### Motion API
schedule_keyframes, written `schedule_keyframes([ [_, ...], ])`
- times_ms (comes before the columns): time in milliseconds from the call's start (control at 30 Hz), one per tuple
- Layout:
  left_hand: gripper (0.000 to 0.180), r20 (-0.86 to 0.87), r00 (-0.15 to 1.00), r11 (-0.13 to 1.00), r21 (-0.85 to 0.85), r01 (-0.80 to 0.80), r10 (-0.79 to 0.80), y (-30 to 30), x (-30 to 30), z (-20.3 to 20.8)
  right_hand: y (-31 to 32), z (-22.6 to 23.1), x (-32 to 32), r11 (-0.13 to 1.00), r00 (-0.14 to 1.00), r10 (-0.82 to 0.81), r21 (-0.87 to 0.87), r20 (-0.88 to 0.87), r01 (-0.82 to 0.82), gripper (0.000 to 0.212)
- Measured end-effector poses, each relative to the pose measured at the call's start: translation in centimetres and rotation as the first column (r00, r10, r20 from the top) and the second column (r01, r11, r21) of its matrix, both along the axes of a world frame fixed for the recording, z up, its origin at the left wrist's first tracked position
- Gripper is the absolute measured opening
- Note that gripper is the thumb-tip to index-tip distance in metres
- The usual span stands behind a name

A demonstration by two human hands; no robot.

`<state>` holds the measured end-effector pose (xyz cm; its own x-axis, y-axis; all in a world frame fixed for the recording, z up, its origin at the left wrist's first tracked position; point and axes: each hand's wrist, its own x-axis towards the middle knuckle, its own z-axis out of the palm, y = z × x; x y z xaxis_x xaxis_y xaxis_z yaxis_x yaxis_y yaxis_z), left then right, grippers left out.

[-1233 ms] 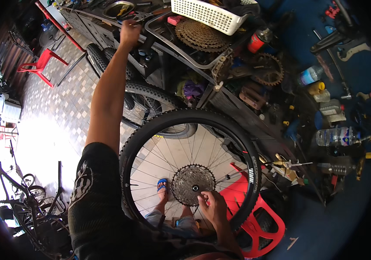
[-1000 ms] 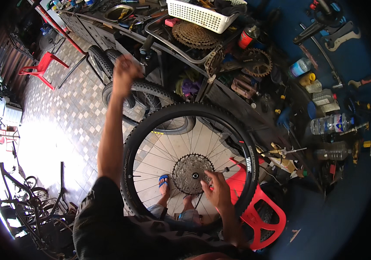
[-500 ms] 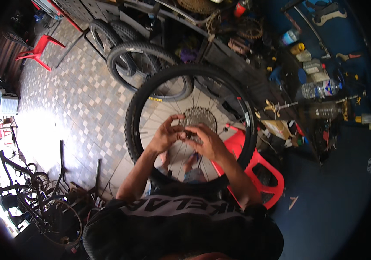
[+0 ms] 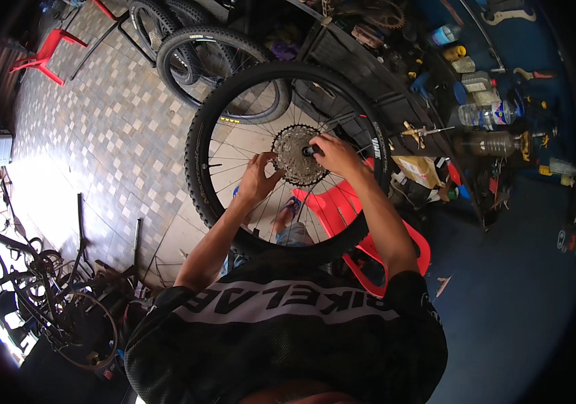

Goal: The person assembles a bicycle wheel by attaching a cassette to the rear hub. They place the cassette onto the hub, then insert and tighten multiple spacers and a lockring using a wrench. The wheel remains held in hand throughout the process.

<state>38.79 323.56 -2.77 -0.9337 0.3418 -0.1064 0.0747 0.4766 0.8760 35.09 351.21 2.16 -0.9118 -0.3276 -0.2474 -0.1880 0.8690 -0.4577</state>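
Observation:
A bicycle wheel with a knobby black tire [image 4: 197,145] lies in front of me, its silver cassette [image 4: 292,165] facing up. At the cassette's centre my right hand [image 4: 337,156] pinches a small dark cylindrical part [image 4: 309,151] against the hub; the fingers hide some of it. Near the cassette's left edge, my left hand [image 4: 257,180] is above the spokes with thumb and fingers apart and nothing seen between them. Whether its fingertips touch the cassette I cannot tell.
Beneath the wheel's right side stands a red plastic chair [image 4: 395,252]. More wheels [image 4: 224,37] lean beyond it. A bench at right holds bottles [image 4: 486,114] and tools. Bicycle frames [image 4: 39,283] stand at lower left, and another red chair [image 4: 49,57] is far left.
My hands, together above the cassette before, have separated. The right has brought the small dark part to the hub's centre; the left has drawn back to the left. The whole view has shifted slightly.

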Motion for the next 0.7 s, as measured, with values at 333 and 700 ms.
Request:
schedule_keyframes([
  [333, 0.040, -0.012, 1.000, 1.000, -0.015, 0.005, -0.005, 0.6, 0.7, -0.8, -1.6, -1.1, -1.0, 0.983, 0.990, 0.095, 0.149, 0.101, -0.109, 0.035],
  [700, 0.037, -0.008, 1.000, 0.999, -0.035, -0.007, 0.006, -0.1, 0.0, -0.9, -1.8, -0.7, -1.5, 0.972, 0.982, 0.111, 0.188, 0.153, -0.139, 0.032],
])
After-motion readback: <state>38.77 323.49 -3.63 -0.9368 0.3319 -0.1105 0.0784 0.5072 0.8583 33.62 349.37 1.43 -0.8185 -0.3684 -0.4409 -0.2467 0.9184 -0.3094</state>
